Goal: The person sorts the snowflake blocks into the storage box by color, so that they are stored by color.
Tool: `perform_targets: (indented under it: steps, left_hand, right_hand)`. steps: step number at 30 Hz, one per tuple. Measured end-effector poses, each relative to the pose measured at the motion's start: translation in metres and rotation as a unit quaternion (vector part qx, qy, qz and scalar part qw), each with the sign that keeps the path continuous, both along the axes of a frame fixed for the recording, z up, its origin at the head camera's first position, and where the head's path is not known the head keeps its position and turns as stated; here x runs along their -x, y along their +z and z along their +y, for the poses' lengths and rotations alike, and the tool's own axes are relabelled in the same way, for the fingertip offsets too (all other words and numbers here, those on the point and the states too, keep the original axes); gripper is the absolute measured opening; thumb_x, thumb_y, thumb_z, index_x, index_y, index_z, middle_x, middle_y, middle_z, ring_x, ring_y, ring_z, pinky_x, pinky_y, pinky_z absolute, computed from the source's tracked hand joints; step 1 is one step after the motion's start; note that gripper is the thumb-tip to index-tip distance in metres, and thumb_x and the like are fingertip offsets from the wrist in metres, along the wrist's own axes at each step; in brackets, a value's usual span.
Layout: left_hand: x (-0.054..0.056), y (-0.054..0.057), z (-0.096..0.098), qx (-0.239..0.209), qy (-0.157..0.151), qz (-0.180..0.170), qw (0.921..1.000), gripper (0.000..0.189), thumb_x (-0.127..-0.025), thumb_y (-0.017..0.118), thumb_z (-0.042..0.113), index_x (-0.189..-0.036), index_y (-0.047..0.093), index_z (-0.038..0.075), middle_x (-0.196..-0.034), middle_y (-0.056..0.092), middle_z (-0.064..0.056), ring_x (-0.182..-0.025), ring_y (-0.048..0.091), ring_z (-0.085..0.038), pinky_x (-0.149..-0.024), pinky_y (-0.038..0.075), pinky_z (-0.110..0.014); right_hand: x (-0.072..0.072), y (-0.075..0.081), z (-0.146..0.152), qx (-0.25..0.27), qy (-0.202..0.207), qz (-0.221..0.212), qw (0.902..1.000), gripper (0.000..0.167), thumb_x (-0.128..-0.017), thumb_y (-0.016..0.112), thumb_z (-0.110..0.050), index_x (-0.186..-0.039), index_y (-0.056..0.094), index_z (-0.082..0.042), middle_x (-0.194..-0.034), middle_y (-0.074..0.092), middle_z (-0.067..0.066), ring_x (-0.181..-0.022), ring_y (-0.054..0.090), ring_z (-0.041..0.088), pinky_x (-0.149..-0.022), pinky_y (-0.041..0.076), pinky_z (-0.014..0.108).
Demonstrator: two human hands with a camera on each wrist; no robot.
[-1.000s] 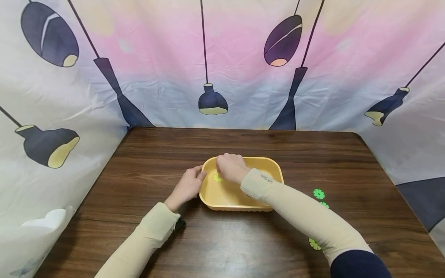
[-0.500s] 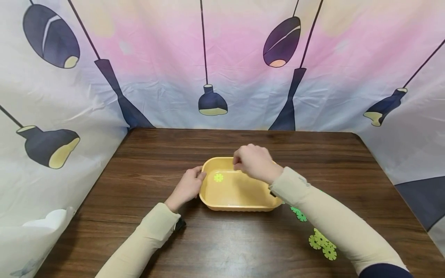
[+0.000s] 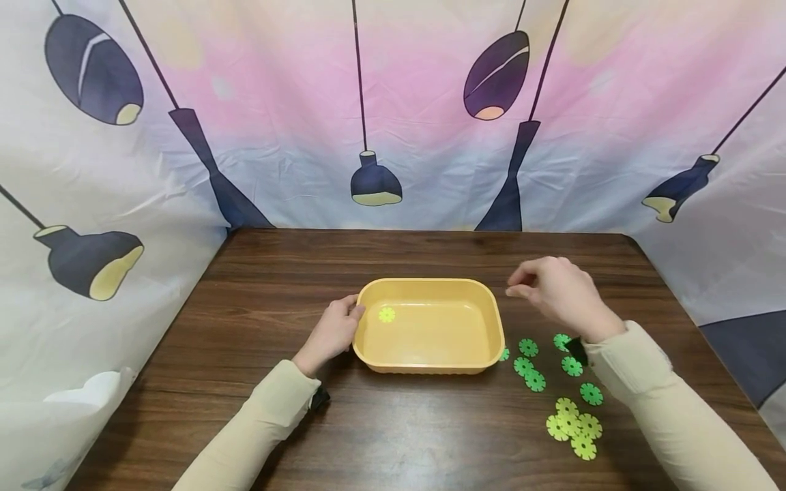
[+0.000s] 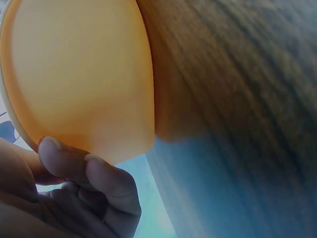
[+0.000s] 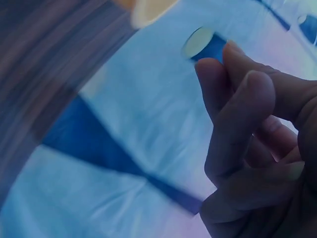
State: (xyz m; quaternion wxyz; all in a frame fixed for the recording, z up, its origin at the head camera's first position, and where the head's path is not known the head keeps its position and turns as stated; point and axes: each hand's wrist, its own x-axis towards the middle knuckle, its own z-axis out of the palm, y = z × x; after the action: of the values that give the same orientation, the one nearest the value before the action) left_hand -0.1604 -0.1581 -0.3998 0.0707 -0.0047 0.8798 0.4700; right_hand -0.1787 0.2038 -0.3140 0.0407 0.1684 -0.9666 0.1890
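Note:
My left hand (image 3: 334,327) grips the left rim of a yellow plastic basin (image 3: 439,341), its thumb over the edge. In the left wrist view the fingers (image 4: 116,186) lie against the basin's outer wall. One yellow-green snowflake disc (image 3: 382,314) lies flat inside, near the back left corner. My right hand (image 3: 561,293) is in the air to the right of the basin, thumb and forefinger apart, holding nothing. Several green snowflake discs (image 3: 535,375) lie on the table below it, and an overlapping cluster of yellow-green discs (image 3: 568,424) lies closer to me.
The dark wood table (image 3: 276,266) carries the basin and the loose discs. One green disc (image 3: 505,354) is right at the basin's right side. A patterned cloth (image 3: 295,123) printed with hanging lamps surrounds the table's back and sides.
My right hand has come up out of the basin and moved right, over the table, uncovering the yellow-green disc inside and the green discs. The left hand has kept its grip.

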Motion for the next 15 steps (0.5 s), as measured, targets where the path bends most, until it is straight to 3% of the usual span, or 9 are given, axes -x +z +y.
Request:
perform_targets:
  steps: [4, 7, 11, 15]
  left_hand:
    - [-0.001, 0.0, 0.0, 0.001, 0.0, 0.003, 1.0, 0.041, -0.104, 0.043, 0.017, -0.139, 0.046, -0.004, -0.06, 0.052, -0.009, -0.036, 0.042, -0.014, -0.035, 0.039, -0.025]
    - [-0.001, 0.001, 0.0, -0.003, -0.003, 0.0, 1.0, 0.041, -0.105, 0.042, 0.017, -0.14, 0.046, -0.003, -0.063, 0.055, -0.011, -0.036, 0.042, -0.014, -0.035, 0.038, -0.025]
    - [-0.003, 0.002, 0.0, -0.007, -0.004, -0.003, 1.0, 0.041, -0.105, 0.042, 0.016, -0.14, 0.045, -0.003, -0.067, 0.057, -0.014, -0.037, 0.042, -0.014, -0.035, 0.039, -0.025]
    - [-0.002, 0.003, 0.0, -0.006, -0.004, -0.002, 1.0, 0.041, -0.105, 0.042, 0.017, -0.14, 0.045, -0.003, -0.068, 0.058, -0.013, -0.037, 0.043, -0.014, -0.036, 0.039, -0.025]
  right_hand:
    - [-0.009, -0.013, 0.029, -0.006, -0.004, -0.047, 0.9989, 0.012, -0.085, 0.076, -0.031, -0.089, 0.074, -0.02, -0.075, 0.067, -0.008, -0.061, 0.057, 0.009, -0.054, 0.046, 0.033]
    - [-0.019, -0.024, 0.047, -0.025, 0.03, -0.1, 0.9942, 0.012, -0.084, 0.077, -0.028, -0.091, 0.073, -0.019, -0.077, 0.065, -0.009, -0.065, 0.057, 0.009, -0.056, 0.046, 0.032]
    - [-0.036, -0.038, 0.061, -0.021, 0.088, -0.195, 0.9767, 0.02, -0.079, 0.08, -0.027, -0.092, 0.07, -0.016, -0.084, 0.064, -0.008, -0.07, 0.056, 0.009, -0.059, 0.048, 0.029]
    - [-0.053, -0.047, 0.066, -0.006, 0.098, -0.268, 0.9585, 0.029, -0.073, 0.085, -0.028, -0.09, 0.065, -0.016, -0.084, 0.061, -0.004, -0.064, 0.052, 0.01, -0.056, 0.046, 0.027]
